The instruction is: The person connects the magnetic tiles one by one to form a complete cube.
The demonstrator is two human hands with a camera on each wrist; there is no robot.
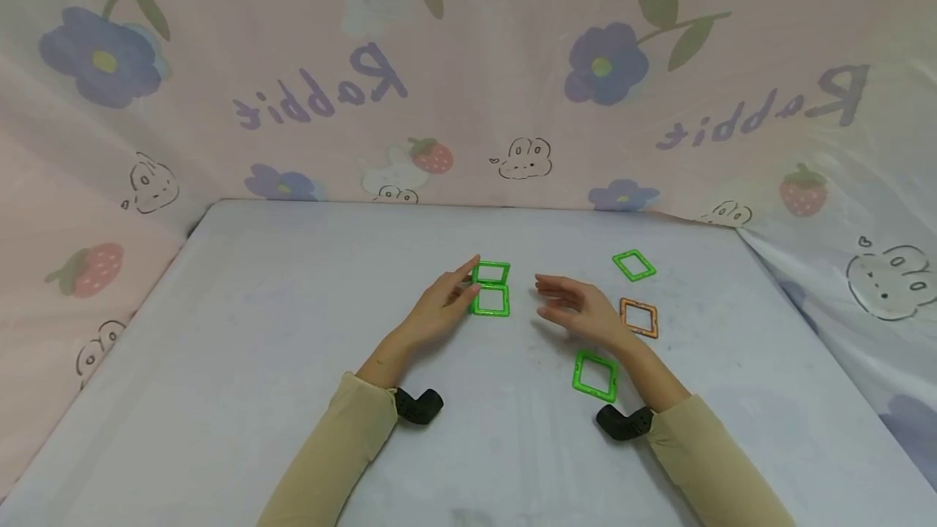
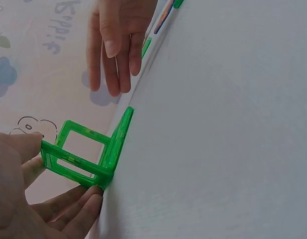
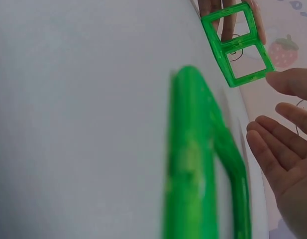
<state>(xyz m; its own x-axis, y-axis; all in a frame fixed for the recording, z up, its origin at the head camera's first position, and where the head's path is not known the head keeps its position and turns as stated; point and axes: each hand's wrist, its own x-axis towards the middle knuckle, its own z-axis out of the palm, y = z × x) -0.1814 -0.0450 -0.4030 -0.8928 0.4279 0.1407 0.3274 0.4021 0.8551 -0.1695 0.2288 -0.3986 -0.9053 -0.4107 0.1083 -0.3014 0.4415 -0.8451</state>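
Several green square magnetic tiles [image 1: 492,312] are joined along their edges, some of them raised off the table. My left hand [image 1: 442,303] holds this group from its left side. In the left wrist view its thumb is on an upper corner of the joined tiles [image 2: 76,162], and its other fingers lie at the lower edge. My right hand [image 1: 578,307] is held a short way to the right, fingers extended and nothing in them. The right wrist view shows its open palm [image 3: 292,154] beside two of the joined frames [image 3: 240,42].
To the right lie an orange square tile [image 1: 639,318], a green tile [image 1: 634,265] farther back and another green tile [image 1: 595,376] by the right forearm. A white cloth covers the table [image 1: 293,283]. Behind it hangs a printed curtain [image 1: 468,88].
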